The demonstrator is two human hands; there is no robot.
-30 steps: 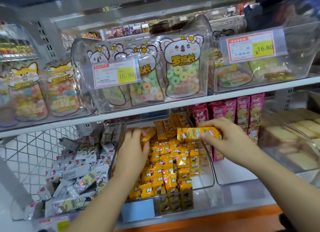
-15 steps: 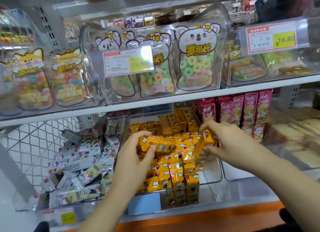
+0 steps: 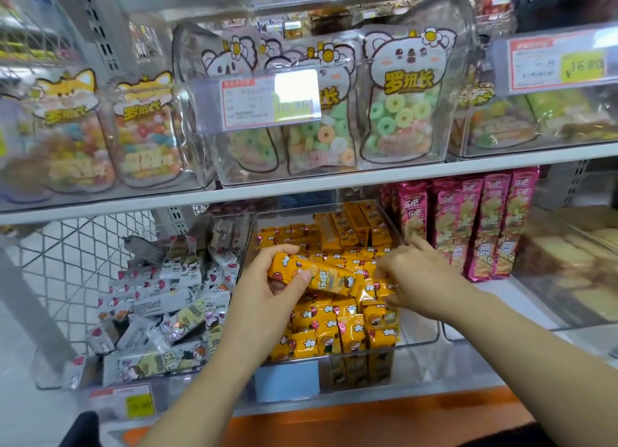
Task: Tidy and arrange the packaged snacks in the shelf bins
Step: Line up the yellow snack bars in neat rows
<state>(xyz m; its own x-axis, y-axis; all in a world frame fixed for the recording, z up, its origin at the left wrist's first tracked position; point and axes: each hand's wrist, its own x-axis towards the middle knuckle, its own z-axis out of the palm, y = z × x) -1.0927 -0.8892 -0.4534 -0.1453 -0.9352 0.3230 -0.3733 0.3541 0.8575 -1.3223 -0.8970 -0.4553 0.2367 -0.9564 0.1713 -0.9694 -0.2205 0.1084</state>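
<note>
Left hand [image 3: 267, 291] is curled round 1 orange packet [image 3: 322, 277], thumb on its face, fingers behind, gripping near the left end. The packet lies roughly level and crosswise, just above the packed rows in the clear bin [image 3: 419, 341] on the lower shelf. Right hand [image 3: 424, 279] has its fingers curled down among the packets at the bin's right side. I cannot tell whether they pinch 1 or only press.

Handling, my judgement: light, foil-type wrap, slick and crinkly, with contents that are probably brittle. I would hold across the body, not by the crimped end seals, and avoid squeezing.

Room: the upper shelf edge [image 3: 334, 187] hangs close over the back rows, so I would come in low from the front. The bin's right wall sits just beside the pink packets [image 3: 468, 232]. Its left wall borders the jumbled grey packets [image 3: 167, 299]. Bare floor shows in the bin's front right corner, a likely slot for the held packet.
</note>
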